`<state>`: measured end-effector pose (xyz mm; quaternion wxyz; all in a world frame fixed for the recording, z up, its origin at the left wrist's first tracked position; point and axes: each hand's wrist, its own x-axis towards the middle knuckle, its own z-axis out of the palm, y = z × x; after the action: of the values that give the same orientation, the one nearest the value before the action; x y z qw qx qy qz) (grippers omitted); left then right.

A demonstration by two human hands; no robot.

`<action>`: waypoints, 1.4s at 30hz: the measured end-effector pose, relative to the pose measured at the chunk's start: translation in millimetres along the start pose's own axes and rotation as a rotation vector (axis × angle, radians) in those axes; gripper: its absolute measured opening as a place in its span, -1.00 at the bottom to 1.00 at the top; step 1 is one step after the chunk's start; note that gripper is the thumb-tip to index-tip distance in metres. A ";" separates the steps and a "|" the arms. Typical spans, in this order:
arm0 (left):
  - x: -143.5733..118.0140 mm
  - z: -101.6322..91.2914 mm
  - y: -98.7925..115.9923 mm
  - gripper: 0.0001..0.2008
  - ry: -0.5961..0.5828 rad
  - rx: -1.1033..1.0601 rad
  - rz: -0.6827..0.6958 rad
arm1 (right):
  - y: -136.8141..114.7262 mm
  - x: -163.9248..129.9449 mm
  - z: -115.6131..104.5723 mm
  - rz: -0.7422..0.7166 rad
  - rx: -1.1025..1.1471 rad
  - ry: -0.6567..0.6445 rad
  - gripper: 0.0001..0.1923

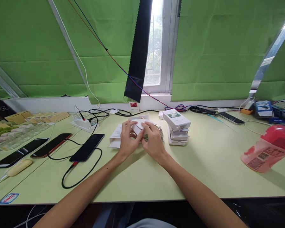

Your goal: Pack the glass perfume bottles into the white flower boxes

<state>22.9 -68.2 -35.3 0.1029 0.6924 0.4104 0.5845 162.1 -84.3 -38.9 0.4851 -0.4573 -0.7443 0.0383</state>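
Observation:
My left hand [129, 138] and my right hand [154, 140] meet over the middle of the table. Between them they grip a small white box [137, 126], fingers on top and thumbs at its near side. Partly hidden behind my right hand is a shiny, clear-wrapped item [161, 132], whose kind I cannot make out. White printed cardboard [115, 138] lies left of my left hand. Right of my right hand stands a stack of flat white boxes [178, 138], topped by a white box with a green picture [177, 119].
Phones with cables [87, 148] lie to the left, near a white power strip [82, 124]. An egg tray [16, 134] is at the far left. A pink bottle [267, 148] stands at the right. Black cables [204, 110] run along the back edge.

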 end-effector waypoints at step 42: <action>-0.5 0.9 -4.6 -0.68 -0.087 0.032 -0.034 | -3.7 -0.9 -5.1 0.021 -0.057 -0.057 -0.41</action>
<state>21.7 -65.3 -38.7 0.1195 0.7115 0.4266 0.5455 163.7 -89.0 -34.9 0.4502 -0.4774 -0.7538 0.0353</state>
